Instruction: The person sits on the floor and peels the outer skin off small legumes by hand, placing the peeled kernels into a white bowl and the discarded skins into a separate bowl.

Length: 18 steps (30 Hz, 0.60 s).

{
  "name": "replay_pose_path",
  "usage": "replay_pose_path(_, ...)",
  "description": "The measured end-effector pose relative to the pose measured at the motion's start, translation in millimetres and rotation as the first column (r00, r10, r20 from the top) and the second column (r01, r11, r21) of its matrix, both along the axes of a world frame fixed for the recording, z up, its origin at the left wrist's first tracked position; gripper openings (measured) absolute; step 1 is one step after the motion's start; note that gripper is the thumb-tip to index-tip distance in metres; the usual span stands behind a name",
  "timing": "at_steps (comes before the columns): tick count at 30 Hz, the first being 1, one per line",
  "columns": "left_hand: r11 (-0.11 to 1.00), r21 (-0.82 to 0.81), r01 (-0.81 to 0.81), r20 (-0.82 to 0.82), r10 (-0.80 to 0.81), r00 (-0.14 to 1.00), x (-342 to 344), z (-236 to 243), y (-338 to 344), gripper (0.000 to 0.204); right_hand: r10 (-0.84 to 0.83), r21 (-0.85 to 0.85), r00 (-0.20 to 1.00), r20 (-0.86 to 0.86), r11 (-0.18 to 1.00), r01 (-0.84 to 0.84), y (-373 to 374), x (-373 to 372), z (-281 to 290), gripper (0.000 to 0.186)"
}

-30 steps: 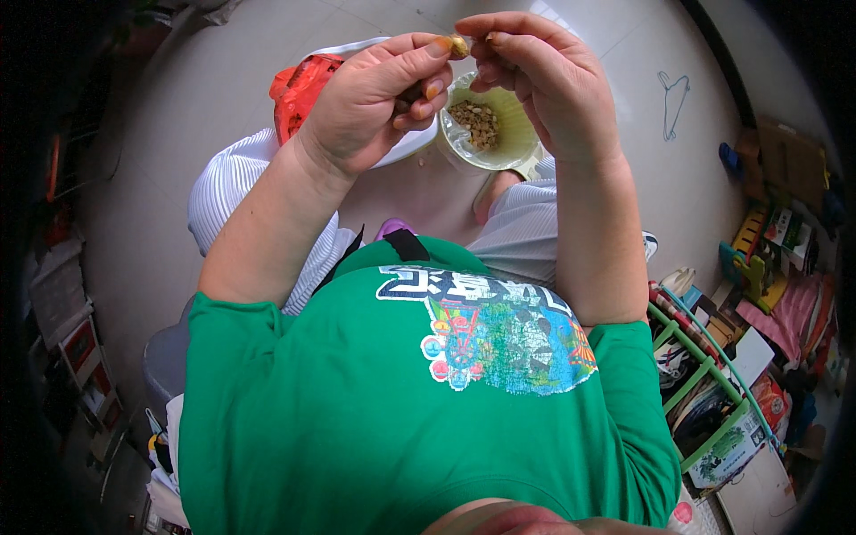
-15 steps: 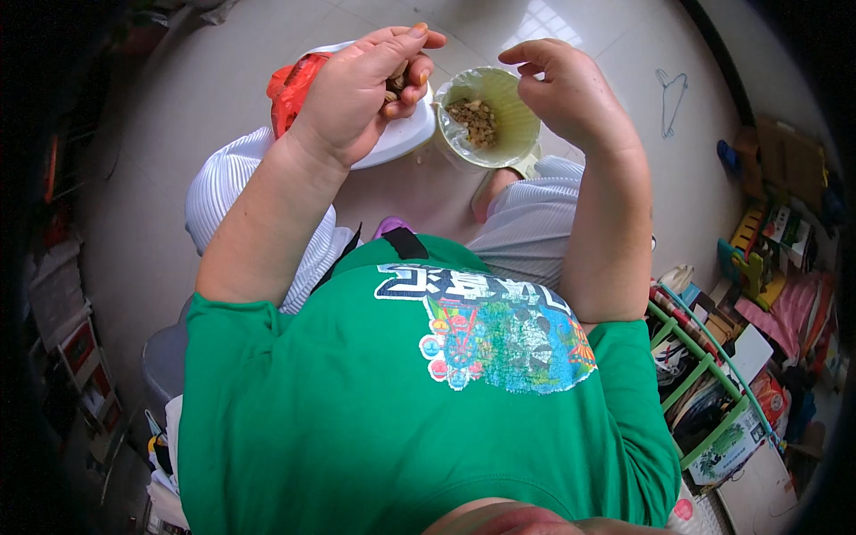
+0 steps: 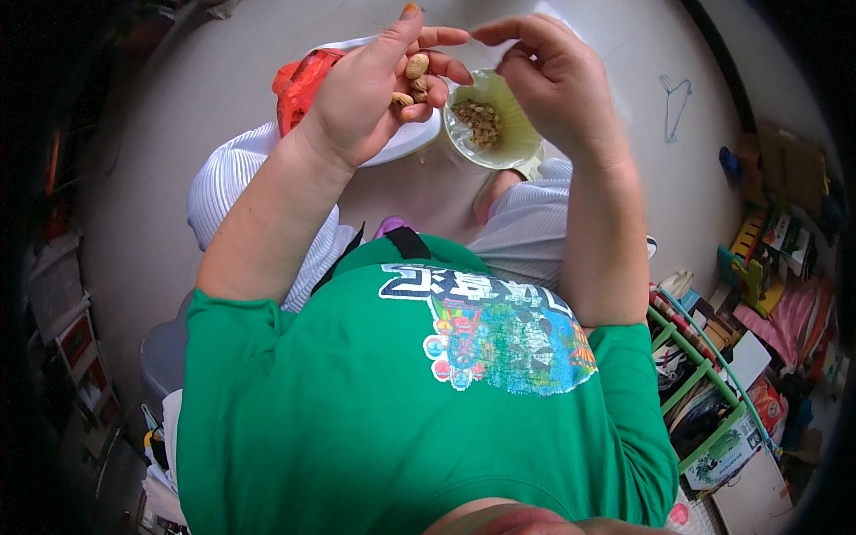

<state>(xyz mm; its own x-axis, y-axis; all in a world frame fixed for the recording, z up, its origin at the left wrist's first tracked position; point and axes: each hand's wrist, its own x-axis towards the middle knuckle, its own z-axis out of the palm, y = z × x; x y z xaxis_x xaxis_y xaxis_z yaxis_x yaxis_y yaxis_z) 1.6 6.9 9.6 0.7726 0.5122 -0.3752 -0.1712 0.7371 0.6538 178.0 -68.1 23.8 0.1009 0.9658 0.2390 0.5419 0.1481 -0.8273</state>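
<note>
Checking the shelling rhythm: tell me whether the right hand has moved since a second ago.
Yes. The right hand has pulled away rightward from the left hand, now above the green bowl.

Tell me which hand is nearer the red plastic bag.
Left. The left hand, cupping peanuts, sits right beside the red plastic bag; the right hand hovers beyond the pale green bowl.

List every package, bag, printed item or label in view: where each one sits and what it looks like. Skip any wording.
Red plastic bag: crumpled, beyond the left hand, beside the white dish.
Printed shirt graphic: multicoloured patch on the green shirt chest.
Boxes and printed packs: stacked in a green rack, lower right; details too small to tell.
Colourful cartons: on the floor, far right edge.
</note>
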Motion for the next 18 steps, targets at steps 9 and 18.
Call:
replay_pose_path(9, 0.950, 0.274, 0.148, -0.047, -0.140, 0.989, -5, -7, -6, 0.056, 0.189, -0.022, 0.981, 0.033, 0.982, -0.189, 2, -25, 0, 0.018)
replay_pose_path(18, 0.972, 0.234, 0.031, 0.059, -0.046, 0.997, -7, -6, 0, 0.038, 0.134, 0.027, 0.886, -0.444, 0.990, -0.137, 6, -10, -10, 0.019)
